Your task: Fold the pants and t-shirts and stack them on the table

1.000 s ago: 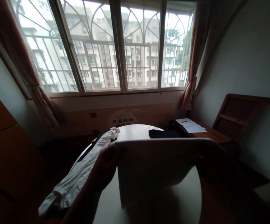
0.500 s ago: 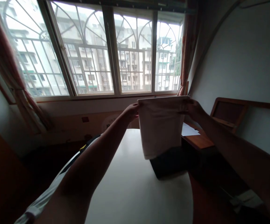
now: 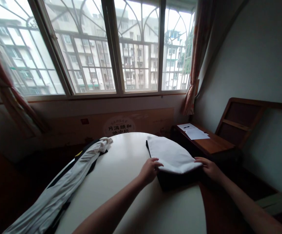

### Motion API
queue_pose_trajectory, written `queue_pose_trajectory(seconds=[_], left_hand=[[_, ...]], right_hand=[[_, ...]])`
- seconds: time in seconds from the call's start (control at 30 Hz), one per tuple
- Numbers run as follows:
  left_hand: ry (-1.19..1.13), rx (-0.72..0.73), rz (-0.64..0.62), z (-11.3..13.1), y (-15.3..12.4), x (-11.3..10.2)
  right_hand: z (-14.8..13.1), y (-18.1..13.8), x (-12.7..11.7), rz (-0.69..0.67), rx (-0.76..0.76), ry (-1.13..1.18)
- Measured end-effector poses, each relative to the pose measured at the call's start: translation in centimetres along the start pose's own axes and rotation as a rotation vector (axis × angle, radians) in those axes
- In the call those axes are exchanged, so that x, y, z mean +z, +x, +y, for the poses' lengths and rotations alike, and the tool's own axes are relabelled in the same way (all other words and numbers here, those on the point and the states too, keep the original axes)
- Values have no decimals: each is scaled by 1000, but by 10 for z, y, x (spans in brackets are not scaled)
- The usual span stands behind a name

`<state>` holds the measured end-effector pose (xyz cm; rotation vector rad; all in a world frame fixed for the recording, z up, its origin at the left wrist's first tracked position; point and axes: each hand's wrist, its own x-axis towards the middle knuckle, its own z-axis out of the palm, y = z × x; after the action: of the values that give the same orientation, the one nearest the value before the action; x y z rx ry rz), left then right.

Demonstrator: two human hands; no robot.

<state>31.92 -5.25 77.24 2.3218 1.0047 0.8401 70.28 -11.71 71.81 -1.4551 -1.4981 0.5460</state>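
A folded white cloth, perhaps a garment [image 3: 171, 152], lies over a dark folded cloth [image 3: 177, 181] at the right side of the round white table [image 3: 123, 169]. My left hand [image 3: 150, 169] is closed on the white cloth's near left corner, thumb and fingers pinching it. At the near right corner, my right hand [image 3: 210, 167] grips the same cloth between thumb and fingers. The near edge between both hands is slightly raised and bowed. Only the near part and left edge of the dark cloth show from beneath.
Long white and dark clothes [image 3: 65, 182] drape along the table's left edge. Beyond the table at right stands a wooden chair or bench [image 3: 216, 143] with white papers [image 3: 196, 132] and a pen on it. A barred window and tied curtains [image 3: 192, 87] are at the back.
Both hands have come down and nearer, lowering the white cloth from hanging upright in the air to lying on the dark cloth. The view has tilted down a little.
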Motion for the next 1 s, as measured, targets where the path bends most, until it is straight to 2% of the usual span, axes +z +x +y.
queue_pose_trajectory(seconds=[0.07, 0.13, 0.33, 0.4, 0.5, 0.63, 0.7, 0.77, 0.83, 0.9, 1.0], left_hand=[[75, 24, -31, -12, -20, 22], [119, 34, -26, -14, -26, 29], [143, 167, 104, 21, -7, -5], [155, 218, 100, 31, -7, -8], [222, 243, -28, 29, -21, 4], [336, 159, -238, 15, -42, 23], [365, 148, -286, 14, -46, 20], [365, 160, -285, 20, -46, 14], [344, 173, -265, 27, -44, 11], [334, 169, -280, 29, -42, 16], [348, 131, -403, 21, -42, 33]], right_hand=[[19, -20, 11, -3, 10, -77], [25, -26, 16, 32, -2, -152], [0, -9, 6, 126, -61, -290], [-4, -8, 1, 148, -82, -322], [0, -19, -3, 91, -59, -388], [12, -33, -5, -88, 30, -475], [11, -33, -7, -124, 65, -531], [3, -25, -7, -100, 63, -580], [-13, -11, 0, -27, -4, -583], [-34, 5, 18, 36, -121, -540], [-61, 23, 63, -30, -267, -519]])
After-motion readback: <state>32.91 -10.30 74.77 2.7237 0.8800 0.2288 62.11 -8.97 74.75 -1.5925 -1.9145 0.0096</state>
